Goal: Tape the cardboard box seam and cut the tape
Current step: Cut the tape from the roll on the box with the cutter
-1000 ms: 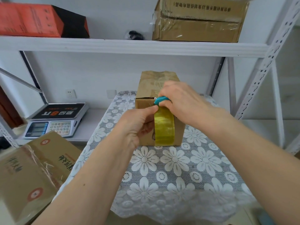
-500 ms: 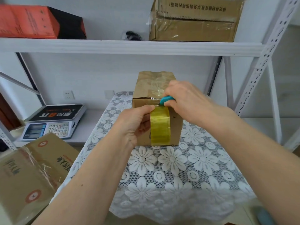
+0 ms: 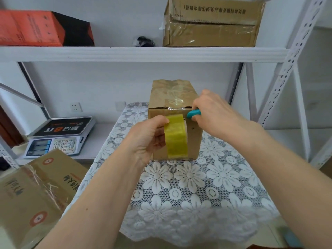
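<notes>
Cardboard box [image 3: 175,123] stands upright mid-table on a white lace floral cloth [image 3: 188,186], its near face toward me. My left hand [image 3: 147,139] curls around a yellowish tape roll [image 3: 177,136] held against that face. My right hand [image 3: 213,114] grips a teal cutter [image 3: 193,114] at the box's upper right edge, beside the top seam. Bare cloth lies open on all sides of the box. A shelf [image 3: 143,53] crosses overhead; a scale [image 3: 59,135] sits at left.

Brown box [image 3: 175,97], yellow tape [image 3: 177,136], teal cutter [image 3: 193,114]; white floral lace cloth [image 3: 188,177]. At 10 o'clock, an orange-and-black carton [image 3: 36,27].
</notes>
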The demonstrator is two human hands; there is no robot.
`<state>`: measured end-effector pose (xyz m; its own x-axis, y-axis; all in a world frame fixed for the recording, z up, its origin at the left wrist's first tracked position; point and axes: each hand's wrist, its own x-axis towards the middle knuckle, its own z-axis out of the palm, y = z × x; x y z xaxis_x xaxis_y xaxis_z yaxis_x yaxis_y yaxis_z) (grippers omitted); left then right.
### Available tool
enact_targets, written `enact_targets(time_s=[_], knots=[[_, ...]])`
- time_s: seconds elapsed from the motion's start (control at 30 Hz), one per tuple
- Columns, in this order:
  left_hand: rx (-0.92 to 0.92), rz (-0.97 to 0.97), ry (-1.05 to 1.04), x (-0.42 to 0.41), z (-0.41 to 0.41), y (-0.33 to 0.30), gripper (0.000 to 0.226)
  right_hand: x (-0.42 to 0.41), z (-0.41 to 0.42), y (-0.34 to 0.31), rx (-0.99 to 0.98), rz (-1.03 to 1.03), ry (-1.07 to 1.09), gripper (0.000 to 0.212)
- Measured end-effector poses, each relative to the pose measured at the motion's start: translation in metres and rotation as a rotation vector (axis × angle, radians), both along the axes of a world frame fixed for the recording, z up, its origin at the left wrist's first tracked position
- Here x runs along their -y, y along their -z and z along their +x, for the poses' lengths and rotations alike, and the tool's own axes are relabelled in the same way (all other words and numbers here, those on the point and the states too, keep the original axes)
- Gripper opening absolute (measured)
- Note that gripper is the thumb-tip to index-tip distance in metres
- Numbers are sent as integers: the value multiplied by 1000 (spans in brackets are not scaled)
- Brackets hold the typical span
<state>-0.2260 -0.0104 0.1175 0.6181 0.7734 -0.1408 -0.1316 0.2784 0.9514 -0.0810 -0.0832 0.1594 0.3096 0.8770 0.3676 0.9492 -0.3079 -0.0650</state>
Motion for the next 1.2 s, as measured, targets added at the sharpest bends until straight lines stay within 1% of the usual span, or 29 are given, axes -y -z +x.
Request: enact_targets(time_s=[0.07,0.17,0.23,0.27,0.33,0.4,0.47,0.5,0.53,0.6,0.7,0.77,0.83,0.9,1.0,1.07,1.2], knots=[[0,7,32,3,-1,0,12,3,-3,-1,-35,19,-7,15],[-19,5,60,6,-2,2,21,8,-6,-2,-81,42,-29,18],[-21,-5,38,8,-1,5,29,13,-7,0,-150,84,-49,18],[-50,1,11,10,0,6,33,16,-7,1,-192,109,-56,19],[-114,55,-27,16,2,9,25,21,-6,4,-271,142,-60,20],[-145,125,5,23,5,12,18,26,-2,9,-357,167,-58,24],[-155,207,86,30,9,14,15,32,4,14,-485,202,-65,32],[-163,253,132,34,11,14,17,35,7,18,-553,220,-67,35],[-175,308,177,37,14,15,25,39,11,21,-616,233,-60,36],[-228,441,254,45,20,19,37,46,20,29,-718,236,-12,33],[-328,640,330,57,31,29,33,56,37,45,-850,248,67,25],[-375,748,365,63,41,38,30,63,50,59,-954,284,117,24],[-429,853,362,67,53,47,23,69,62,74,-1060,326,176,25],[-481,965,329,67,66,56,17,74,74,87,-1138,385,226,22],[-537,1131,265,63,86,72,22,79,89,103,-1192,452,305,23],[-563,1189,214,60,94,81,25,80,93,112,-1208,456,315,24],[-622,1253,209,58,103,101,28,78,97,127,-1259,444,333,25]])
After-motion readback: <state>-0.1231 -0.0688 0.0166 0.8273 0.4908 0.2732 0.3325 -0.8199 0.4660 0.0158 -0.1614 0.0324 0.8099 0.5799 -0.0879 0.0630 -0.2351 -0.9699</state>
